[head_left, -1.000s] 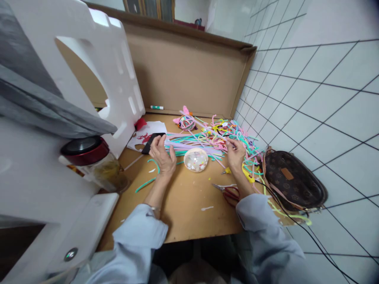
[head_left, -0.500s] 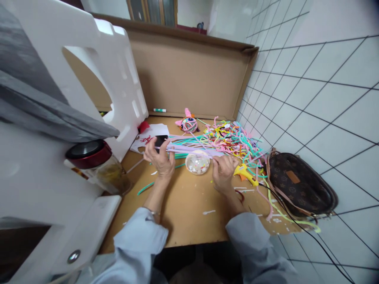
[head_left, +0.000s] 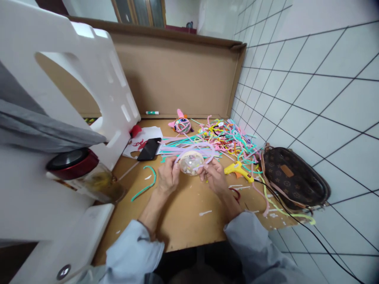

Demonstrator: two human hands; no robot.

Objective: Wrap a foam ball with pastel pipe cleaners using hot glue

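A lavender pipe cleaner arches over a clear round bowl with small bits showing in it. My left hand is closed on the strip's left end, at the bowl's left side. At the bowl's right side, my right hand pinches the strip near its other end, which curls back toward the bowl. Behind lie straight teal and lavender pipe cleaners and a tangled multicoloured heap.
A yellow glue gun lies right of my right hand, its cord running past a brown handbag. A black phone, a glass bottle and a curved teal strip are at left. A pink figure sits behind.
Both hands have come closer together around the bowl, and the lavender strip, straight before, is now bent into an arch. My left hand has moved away from the phone, which now shows fully.
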